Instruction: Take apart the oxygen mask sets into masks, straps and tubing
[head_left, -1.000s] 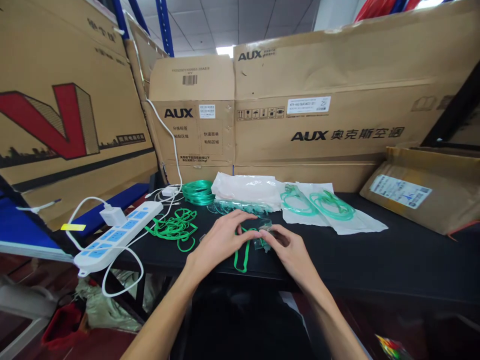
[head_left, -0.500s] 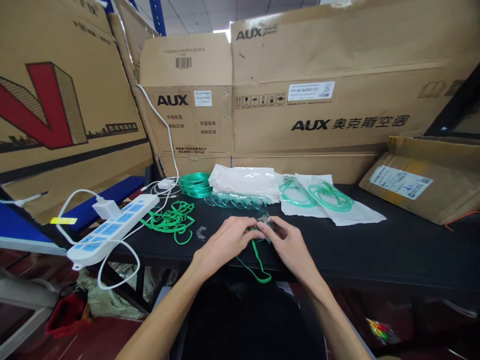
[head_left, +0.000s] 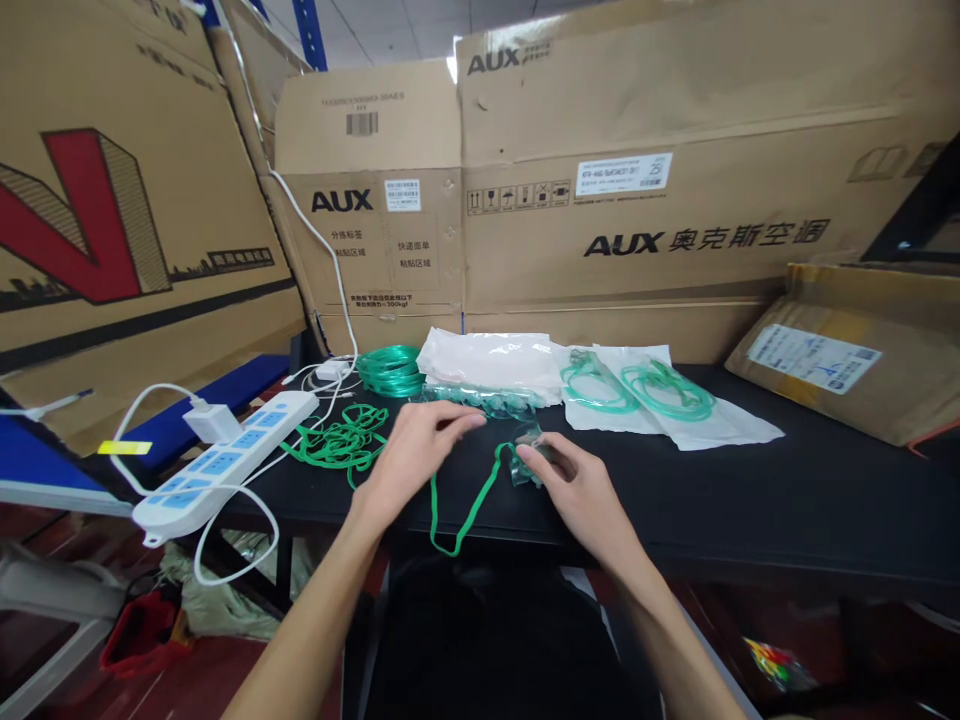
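Note:
My right hand (head_left: 574,480) pinches a clear green-tinted plastic mask (head_left: 525,468) above the black table. From the mask a thin green elastic strap (head_left: 474,520) hangs in a loop, and its other stretch rises to my left hand (head_left: 431,440). My left hand's fingers are bent together around the strap, with thumb and index tips close; the strap's end is hidden under the palm. Behind the hands lies a row of clear green masks (head_left: 487,400). To the left is a tangled heap of green elastic straps (head_left: 337,440).
A coil of green tubing (head_left: 390,370) sits beside white packets (head_left: 487,358). Further right, thinner tubing (head_left: 667,388) rests on white wrappers. A power strip (head_left: 225,465) with cables occupies the left edge. Cardboard boxes (head_left: 637,280) wall the back, and another box (head_left: 825,350) stands right.
My left hand has moved left and up, away from the mask, drawing the green strap out into a wider loop. My right hand still holds the mask at nearly the same place.

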